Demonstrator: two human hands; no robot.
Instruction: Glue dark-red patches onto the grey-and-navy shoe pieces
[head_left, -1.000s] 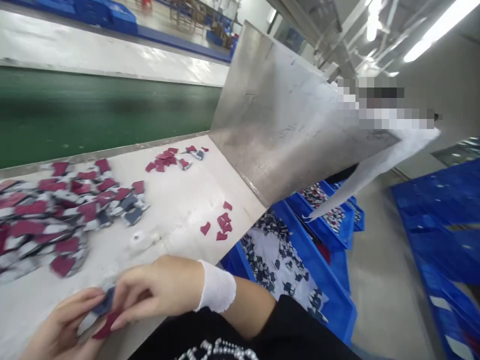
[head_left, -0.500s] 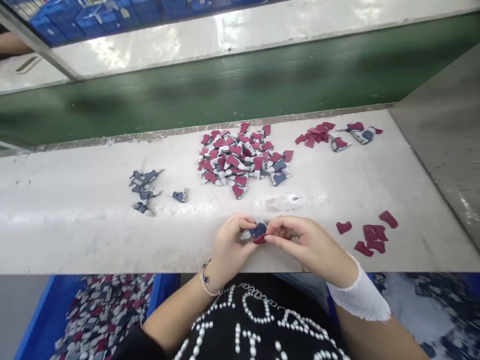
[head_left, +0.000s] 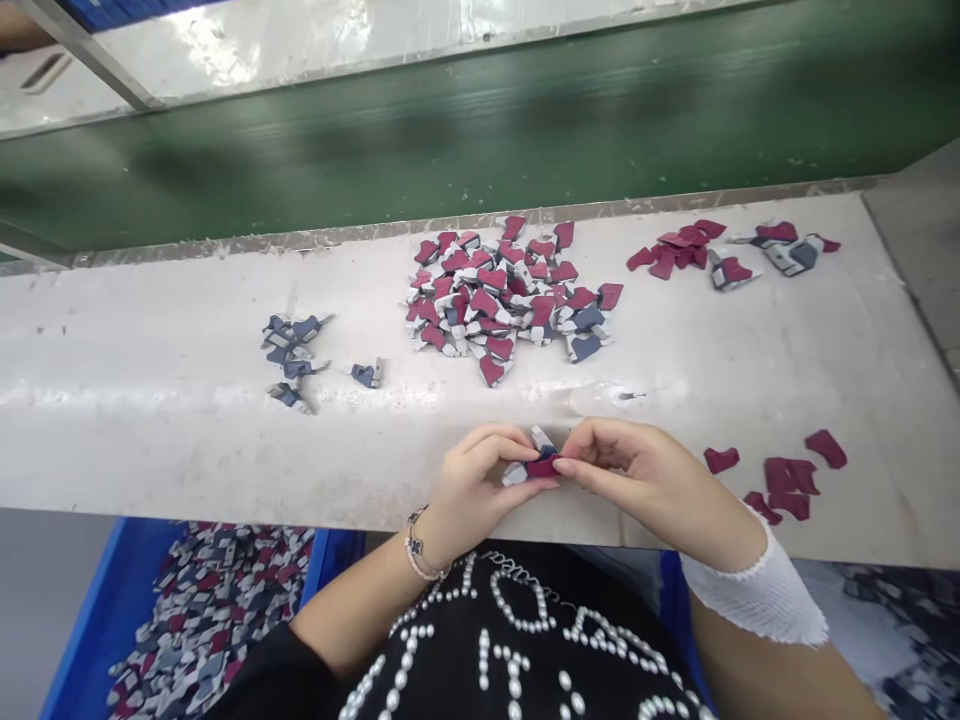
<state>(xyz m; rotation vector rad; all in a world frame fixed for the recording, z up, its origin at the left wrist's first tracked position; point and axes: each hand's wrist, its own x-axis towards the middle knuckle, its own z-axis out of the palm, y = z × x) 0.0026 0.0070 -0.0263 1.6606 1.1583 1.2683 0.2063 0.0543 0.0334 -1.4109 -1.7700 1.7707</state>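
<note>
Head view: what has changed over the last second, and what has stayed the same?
The camera swung left from the metal chute to face the bench. The small piece turned in the fingers: dark blue faced up half a second ago, maroon now. Left hand and right hand keep their grip on it; the big pile lies unchanged.

Big pile [head_left: 510, 295] mid tabletop [head_left: 150, 440], conveyor belt [head_left: 480, 130] behind it; small cluster [head_left: 292, 350] left, loose pieces [head_left: 780, 470] right (near edge), bin [head_left: 97, 620] below-left.
</note>
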